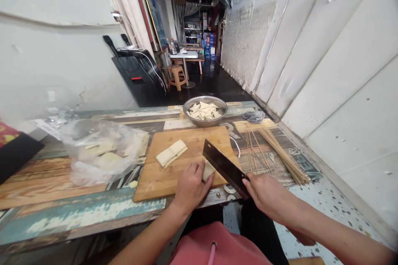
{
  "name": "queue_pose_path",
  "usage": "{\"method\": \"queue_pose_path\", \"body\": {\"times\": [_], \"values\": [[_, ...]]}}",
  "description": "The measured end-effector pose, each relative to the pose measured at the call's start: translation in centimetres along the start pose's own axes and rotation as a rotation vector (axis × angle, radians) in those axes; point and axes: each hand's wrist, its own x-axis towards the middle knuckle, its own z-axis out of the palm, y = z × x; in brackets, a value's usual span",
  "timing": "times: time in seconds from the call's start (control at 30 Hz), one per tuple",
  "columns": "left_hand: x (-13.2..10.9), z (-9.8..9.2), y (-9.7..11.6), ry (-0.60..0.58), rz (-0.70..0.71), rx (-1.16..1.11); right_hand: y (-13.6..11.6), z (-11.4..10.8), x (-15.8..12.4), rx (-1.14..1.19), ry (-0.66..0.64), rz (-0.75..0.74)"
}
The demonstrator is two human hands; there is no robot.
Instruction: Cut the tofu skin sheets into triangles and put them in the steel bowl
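Observation:
My left hand (190, 186) presses down on a pale folded tofu sheet (207, 170) at the near edge of the wooden cutting board (174, 174), fingers curled over it. Closed around the handle of a dark cleaver (222, 165), my right hand (264, 192) holds the blade against the sheet's right side. A second folded tofu sheet (171, 153) lies in the middle of the board. Behind the board stands a metal bowl (189, 115) with several cut pieces in it.
A clear plastic bag (99, 151) with more sheets lies left of the board. Bamboo skewers (273, 149) are spread on the table to the right, near a white wall. A dark object (15, 153) sits at the far left. A stool and tables stand down the corridor.

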Motion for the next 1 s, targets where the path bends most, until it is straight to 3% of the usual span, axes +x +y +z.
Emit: {"method": "queue_pose_path", "body": {"times": [0.33, 0.53, 0.63, 0.77, 0.87, 1.0], "values": [[-0.3, 0.1, 0.5, 0.067, -0.002, -0.004, 0.0, -0.5, -0.1, -0.057, -0.038, -0.019], [-0.3, 0.4, 0.6, 0.034, -0.025, -0.009, -0.6, -0.7, 0.9, -0.137, -0.073, -0.031], [-0.2, 0.2, 0.2, 0.0, -0.038, -0.012, -1.0, -0.6, 2.3, -0.157, -0.035, -0.057], [-0.3, -0.9, -1.6, -0.066, 0.045, -0.081, -0.7, 0.1, 3.2, -0.11, 0.067, -0.05], [-1.2, -1.4, -3.0, -0.006, 0.104, -0.104, -0.5, 0.3, 2.5, -0.063, 0.09, -0.039], [-2.9, -0.8, -3.4, 0.099, 0.136, -0.109, -1.0, 0.1, 1.1, -0.046, 0.005, -0.063]]}}
